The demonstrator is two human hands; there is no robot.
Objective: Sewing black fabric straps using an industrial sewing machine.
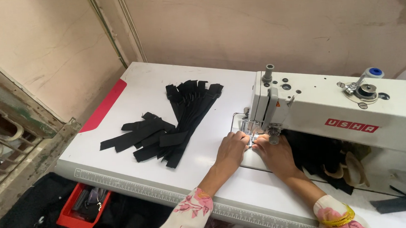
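Floral sleeves nearest the lens, left hand [232, 148] and right hand [274, 153] lay flat side by side at the needle of a white sewing machine [334, 115], fingers pressing, clasping nothing, black fabric strips [166, 125] piled left on the table [136, 169], red tray [82, 208] below.

Left hand [232, 148] and right hand [273, 153] side by side at the needle of a white sewing machine [334, 115], fingertips pressed down, pile of black fabric strips [166, 125] fanned on the white surface [135, 85], red tray [84, 206] below its edge
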